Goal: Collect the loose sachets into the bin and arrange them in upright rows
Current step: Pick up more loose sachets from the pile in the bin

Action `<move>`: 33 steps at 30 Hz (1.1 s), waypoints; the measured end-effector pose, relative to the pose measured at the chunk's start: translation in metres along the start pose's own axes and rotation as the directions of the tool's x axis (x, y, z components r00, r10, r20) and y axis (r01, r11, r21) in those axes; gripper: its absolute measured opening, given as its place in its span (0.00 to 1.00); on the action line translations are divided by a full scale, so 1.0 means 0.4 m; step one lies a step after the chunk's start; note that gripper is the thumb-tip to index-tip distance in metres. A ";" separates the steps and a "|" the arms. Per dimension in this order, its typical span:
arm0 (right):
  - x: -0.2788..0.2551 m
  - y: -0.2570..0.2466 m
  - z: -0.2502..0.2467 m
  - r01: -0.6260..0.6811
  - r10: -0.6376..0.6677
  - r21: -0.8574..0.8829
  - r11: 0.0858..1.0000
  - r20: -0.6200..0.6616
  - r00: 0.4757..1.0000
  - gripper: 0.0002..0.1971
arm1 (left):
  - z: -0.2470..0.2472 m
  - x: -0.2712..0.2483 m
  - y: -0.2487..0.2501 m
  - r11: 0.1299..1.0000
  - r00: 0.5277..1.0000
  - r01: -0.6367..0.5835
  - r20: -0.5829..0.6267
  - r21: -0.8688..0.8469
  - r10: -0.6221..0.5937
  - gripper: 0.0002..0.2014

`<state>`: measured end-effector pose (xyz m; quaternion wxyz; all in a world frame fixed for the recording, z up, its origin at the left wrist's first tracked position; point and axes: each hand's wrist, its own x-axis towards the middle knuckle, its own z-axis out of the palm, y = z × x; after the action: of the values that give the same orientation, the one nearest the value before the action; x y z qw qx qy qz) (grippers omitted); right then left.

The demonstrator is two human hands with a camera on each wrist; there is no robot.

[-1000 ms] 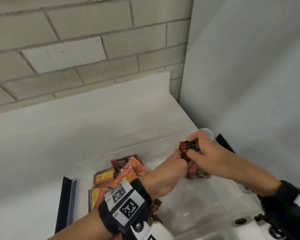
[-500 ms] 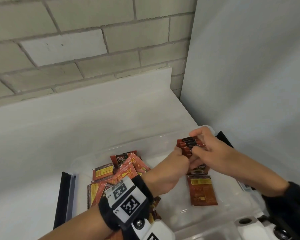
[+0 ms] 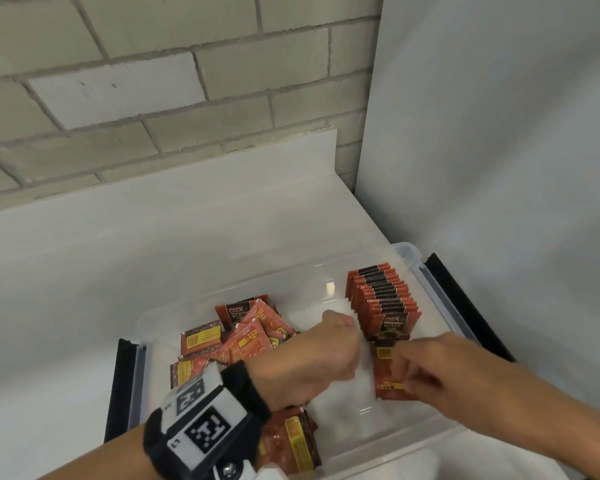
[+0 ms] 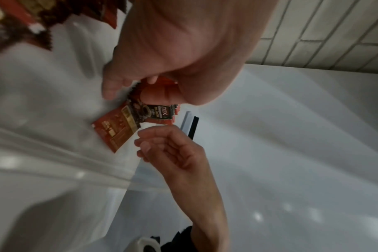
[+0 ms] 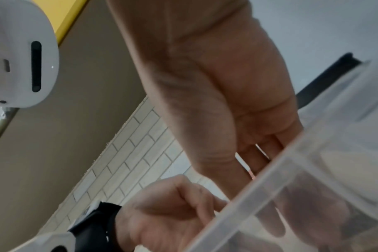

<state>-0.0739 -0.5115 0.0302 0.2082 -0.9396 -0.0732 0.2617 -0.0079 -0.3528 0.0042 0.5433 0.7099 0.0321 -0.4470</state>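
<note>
A clear plastic bin holds red and black sachets. A row of sachets stands upright against its far right wall. My left hand is at the row's near left end; in the left wrist view its thumb and fingers grip the near sachets. One sachet lies flat on the bin floor just in front of the row. My right hand hovers over its right edge with loosely curled fingers and grips nothing. A loose pile fills the bin's left side.
More sachets lie under my left wrist at the bin's near wall. Black strips flank the bin on the white counter. A brick wall rises behind and a white panel stands close on the right.
The stack that both hands held above the bin now stands as a row at the far right. My right hand let go and dropped to the flat sachet.
</note>
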 end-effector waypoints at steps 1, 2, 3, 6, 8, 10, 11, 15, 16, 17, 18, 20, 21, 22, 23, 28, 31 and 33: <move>-0.005 0.001 0.000 0.009 -0.009 -0.015 1.000 0.012 1.000 0.06 | 0.000 -0.004 -0.009 0.998 0.997 0.058 0.043 -0.030 -0.057 0.24; -0.010 0.001 -0.005 0.019 -0.019 -0.022 1.000 0.039 0.999 0.10 | 0.001 -0.004 -0.017 0.992 0.990 0.116 0.087 -0.057 -0.111 0.22; -0.017 -0.001 -0.010 0.029 -0.027 -0.026 0.999 0.079 0.996 0.13 | 0.005 -0.005 -0.023 0.984 0.980 0.163 0.127 -0.066 -0.154 0.21; -0.043 -0.011 -0.020 0.043 -0.034 -0.038 0.998 0.218 0.975 0.10 | 0.024 -0.005 -0.029 0.973 0.946 0.223 0.253 -0.060 -0.202 0.21; -0.051 -0.014 -0.021 0.034 -0.017 -0.057 0.998 0.275 0.961 0.14 | 0.033 0.004 -0.035 0.966 0.933 0.250 0.284 -0.062 -0.223 0.23; -0.054 -0.016 -0.021 0.014 0.005 -0.062 0.998 0.298 0.954 0.15 | 0.039 0.013 -0.042 0.959 0.932 0.259 0.290 -0.113 -0.218 0.28; -0.053 -0.016 -0.021 0.002 0.018 -0.063 0.998 0.305 0.952 0.16 | 0.041 0.015 -0.043 0.955 0.934 0.262 0.286 -0.138 -0.214 0.29; -0.048 -0.011 -0.010 -0.040 0.069 -0.105 0.994 0.294 0.953 0.18 | 0.049 0.018 -0.039 0.942 0.959 0.224 0.226 -0.250 -0.169 0.27; -0.046 -0.012 -0.008 -0.047 0.079 -0.116 0.992 0.287 0.955 0.18 | 0.049 0.017 -0.036 0.935 0.965 0.214 0.207 -0.283 -0.159 0.26; -0.044 -0.013 -0.006 -0.044 0.078 -0.122 0.992 0.285 0.955 0.19 | 0.049 0.016 -0.035 0.928 0.970 0.204 0.194 -0.312 -0.149 0.25; -0.043 -0.014 -0.004 -0.038 0.072 -0.121 0.992 0.289 0.954 0.20 | 0.050 0.015 -0.035 0.922 0.972 0.197 0.190 -0.334 -0.139 0.24; -0.043 -0.017 -0.005 -0.038 0.072 -0.116 0.993 0.307 0.949 0.21 | 0.051 0.013 -0.032 0.912 0.974 0.184 0.191 -0.368 -0.119 0.22; -0.043 -0.018 -0.006 -0.042 0.076 -0.115 0.992 0.315 0.946 0.21 | 0.052 0.013 -0.031 0.903 0.976 0.176 0.190 -0.392 -0.107 0.22; -0.043 -0.020 -0.007 -0.046 0.082 -0.118 0.992 0.319 0.944 0.20 | 0.053 0.012 -0.029 0.891 0.977 0.166 0.190 -0.423 -0.092 0.22; -0.041 -0.021 -0.007 -0.051 0.089 -0.125 0.991 0.315 0.945 0.20 | 0.053 0.013 -0.027 0.878 0.979 0.156 0.189 -0.453 -0.076 0.22; -0.026 -0.011 0.007 -0.115 0.133 -0.097 0.989 0.205 0.970 0.15 | 0.040 0.026 -0.019 0.832 0.988 0.108 0.155 -0.544 -0.027 0.22; -0.022 -0.008 0.015 -0.111 0.120 -0.083 0.990 0.104 0.987 0.19 | 0.026 0.034 -0.015 0.811 0.994 0.100 0.100 -0.576 -0.051 0.20; -0.015 -0.011 0.015 -0.120 0.124 -0.061 0.991 0.054 0.991 0.22 | 0.015 0.036 -0.012 0.793 0.994 0.112 0.070 -0.599 -0.087 0.20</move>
<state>-0.0824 -0.5069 0.0303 0.1626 -0.9399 -0.0290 0.2987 -0.0053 -0.3622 -0.0091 0.7168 0.4890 0.1993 -0.4553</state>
